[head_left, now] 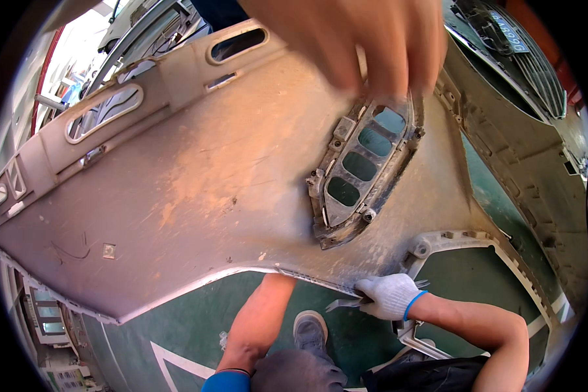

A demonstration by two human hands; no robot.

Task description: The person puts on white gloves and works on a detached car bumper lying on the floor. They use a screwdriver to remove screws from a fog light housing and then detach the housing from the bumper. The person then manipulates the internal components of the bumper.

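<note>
A large grey bumper shell (189, 170) lies inner side up before me, with scuffs and a slotted bracket. A dark vent insert (346, 199) with several openings is fitted in it. My bare left hand (274, 281) reaches under its lower edge, fingers hidden. My right hand (382, 294), in a white glove, is closed on a metal tool (343, 304), probably pliers, at that same edge. A blurred bare hand (372, 46), apparently another person's, hangs very close at the top, fingers pointing down over the vent's upper end.
Another dark moulded panel (536, 189) and a slatted grille (529, 65) are at the right. Car parts and metal racking (108, 65) stand behind at the upper left, more parts (46, 310) at the lower left. Below is a green floor (140, 356) with white lines.
</note>
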